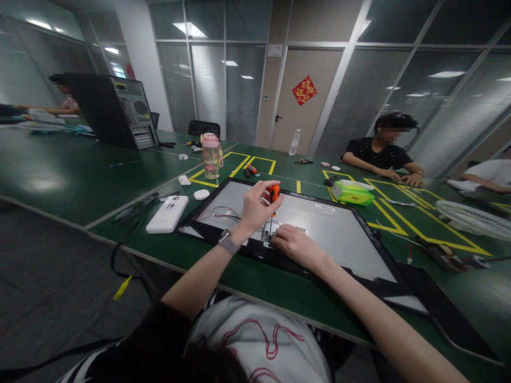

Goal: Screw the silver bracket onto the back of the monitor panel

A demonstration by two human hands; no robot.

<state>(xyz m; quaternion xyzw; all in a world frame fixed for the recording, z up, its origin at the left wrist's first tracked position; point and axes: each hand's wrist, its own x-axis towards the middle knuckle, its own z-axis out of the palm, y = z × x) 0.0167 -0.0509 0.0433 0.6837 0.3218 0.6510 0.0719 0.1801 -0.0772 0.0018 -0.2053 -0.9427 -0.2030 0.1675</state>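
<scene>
An orange and black screwdriver [274,193] stands nearly upright, its handle between the fingers of my left hand [257,205]. The shaft points down at a small metal bracket [268,230] near the front edge of a large flat display panel [319,226] with a black frame and silvery back. My right hand [293,242] rests low beside the screwdriver tip, fingers bent together at the bracket. Whatever lies under those fingertips is hidden. Thin wires [223,214] run over the panel left of my left hand.
Left of the panel lie a white power bank [167,214] and a white round case [202,194]. Behind stand a pink-lidded bottle [211,157] and a computer tower [115,111]. A green tissue pack [353,192] sits right; a dark flat slab [451,308] lies near. Co-workers sit across and at both sides.
</scene>
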